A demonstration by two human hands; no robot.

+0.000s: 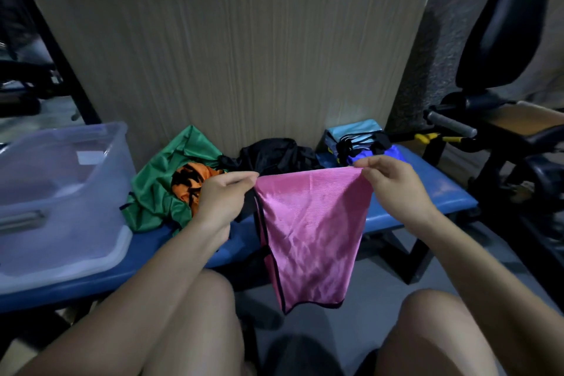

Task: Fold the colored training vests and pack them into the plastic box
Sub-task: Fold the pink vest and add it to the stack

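Note:
A pink vest [308,229] with black trim hangs in front of the blue bench [427,192], stretched between my hands. My left hand [219,198] pinches its top left corner. My right hand [393,186] pinches the top right corner. On the bench behind lie a crumpled green vest [158,186], an orange vest [192,183] with black marks, a black vest [274,156] and a blue vest [378,156]. The clear plastic box [61,192] stands on the bench's left end.
A wood-grain panel [244,55] rises behind the bench. Folded light-blue cloth with black straps [357,137] sits at the back right. Black gym equipment [503,101] stands to the right. My bare knees fill the bottom of the view.

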